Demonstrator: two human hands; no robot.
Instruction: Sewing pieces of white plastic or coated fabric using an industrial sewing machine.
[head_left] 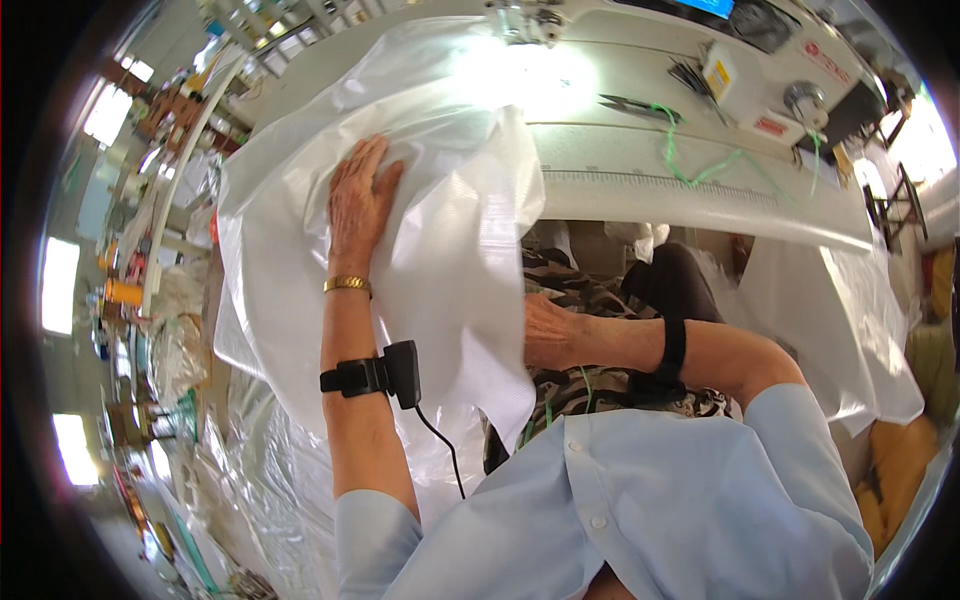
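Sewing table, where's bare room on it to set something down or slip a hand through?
Bare strip of the sewing table: between the white woven fabric and the scissors, along the printed ruler. Crowded: the left, where the left hand presses the fabric; the right hand grips its edge. Green thread trails right.

Bright windows [58, 285] at left — white worktable [700, 205] ahead, sunlit.

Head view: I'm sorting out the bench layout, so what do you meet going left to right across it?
Orange thread cone → left hand flat on the white sheet → right hand at its edge → scissors → green thread.
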